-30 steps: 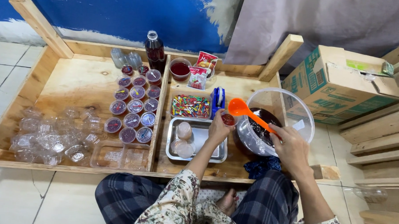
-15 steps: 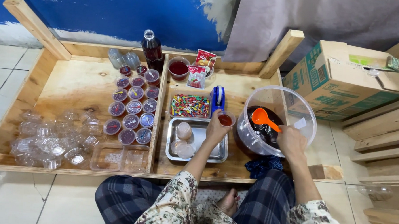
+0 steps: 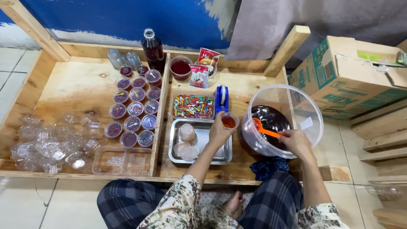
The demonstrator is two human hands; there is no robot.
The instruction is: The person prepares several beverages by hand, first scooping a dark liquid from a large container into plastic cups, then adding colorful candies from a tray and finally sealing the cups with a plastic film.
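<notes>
Left hand gripping small round plastic cup, right hand on orange spoon

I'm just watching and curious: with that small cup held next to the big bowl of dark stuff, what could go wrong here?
The left hand holds the small cup in the air beside the clear bowl, so drips from the orange spoon in the right hand might land on the wooden tray. The metal tray lies right below and could catch spills too.
</notes>
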